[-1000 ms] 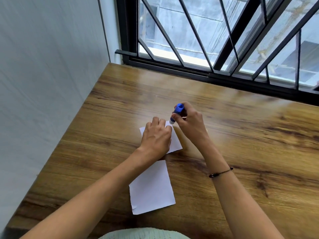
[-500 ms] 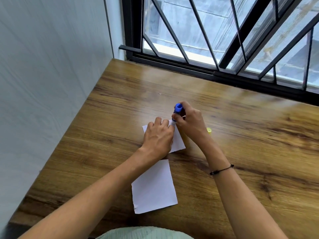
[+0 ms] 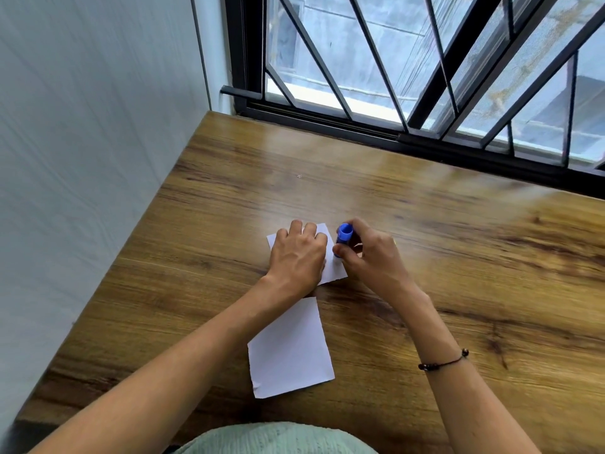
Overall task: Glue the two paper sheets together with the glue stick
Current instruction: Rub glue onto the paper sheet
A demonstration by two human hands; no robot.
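Two white paper sheets lie on the wooden table (image 3: 425,257). The far sheet (image 3: 337,268) is mostly covered by my left hand (image 3: 296,257), which presses flat on it. My right hand (image 3: 370,257) grips a blue glue stick (image 3: 343,237), held upright with its lower end on the far sheet's right edge. The near sheet (image 3: 289,348) lies flat and untouched, closer to me, partly under my left forearm.
A grey wall runs along the table's left edge. A black barred window frame (image 3: 393,132) borders the far edge. Bare wood stretches to the right and far side of the sheets.
The glue stick has travelled from the far sheet's top edge down along its right side. My left hand stays pressed on the sheet. The yellow object seen half a second ago behind my right hand is hidden.
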